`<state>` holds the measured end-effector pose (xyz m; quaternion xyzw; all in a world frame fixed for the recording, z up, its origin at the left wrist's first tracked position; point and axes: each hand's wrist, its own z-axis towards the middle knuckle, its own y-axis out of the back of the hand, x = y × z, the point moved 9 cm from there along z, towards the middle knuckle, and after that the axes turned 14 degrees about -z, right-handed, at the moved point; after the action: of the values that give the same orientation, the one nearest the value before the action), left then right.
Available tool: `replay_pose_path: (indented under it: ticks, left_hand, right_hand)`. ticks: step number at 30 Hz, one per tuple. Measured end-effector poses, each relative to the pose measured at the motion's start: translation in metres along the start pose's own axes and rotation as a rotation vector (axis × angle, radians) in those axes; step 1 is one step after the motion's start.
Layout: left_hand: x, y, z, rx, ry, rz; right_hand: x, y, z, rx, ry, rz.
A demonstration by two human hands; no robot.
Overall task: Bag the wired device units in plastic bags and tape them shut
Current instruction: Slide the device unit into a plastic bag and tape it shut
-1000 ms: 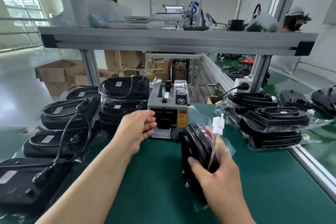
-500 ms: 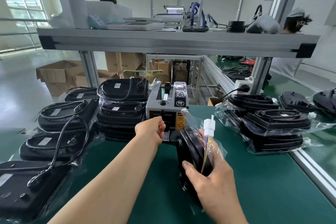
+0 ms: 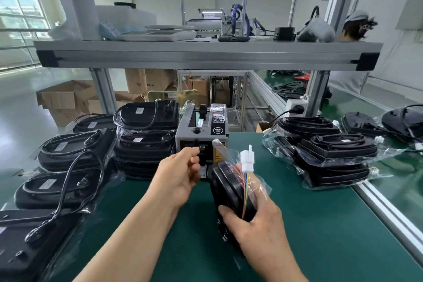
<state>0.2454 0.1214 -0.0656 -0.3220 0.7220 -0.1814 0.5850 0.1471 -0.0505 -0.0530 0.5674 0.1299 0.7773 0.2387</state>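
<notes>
My right hand [image 3: 258,233] grips a black wired device unit [image 3: 229,192] standing on edge inside a clear plastic bag [image 3: 258,188]. Its coloured wires and white connector [image 3: 247,159] stick up above my fingers. My left hand [image 3: 180,173] is at the front outlet of the grey tape dispenser [image 3: 202,131], with thumb and fingers pinched together there. Any tape between the fingertips is too small to make out.
Unbagged black units with cables [image 3: 68,149] are stacked on the left of the green mat [image 3: 332,236]. Bagged units [image 3: 332,158] pile up on the right. An aluminium shelf [image 3: 206,55] runs overhead. Another person's head [image 3: 357,25] shows at the far right. Cardboard boxes [image 3: 64,98] stand on the floor behind.
My left hand has moved right to the dispenser's outlet and closed its fingers there. My right hand has kept the bagged unit upright, shifting it slightly.
</notes>
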Motion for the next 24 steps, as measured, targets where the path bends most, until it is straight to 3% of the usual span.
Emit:
replay_pose_path:
  ticks: [3,5,12,24]
  left_hand:
    - [-0.011,-0.024,-0.057,0.376,0.12,0.108]
    - [-0.013,-0.034,-0.085,0.51,0.155,0.236]
    - [-0.023,-0.042,-0.089,0.448,0.043,0.562]
    - [-0.023,-0.045,-0.076,0.414,-0.048,0.659]
  right_hand:
    - [-0.003,-0.002,-0.001,0.021,-0.004,-0.021]
    - [-0.005,-0.003,-0.003,0.036,-0.01,-0.006]
    - [-0.004,-0.007,-0.004,0.07,-0.004,0.017]
    - [-0.005,-0.008,-0.003,0.067,0.005,0.034]
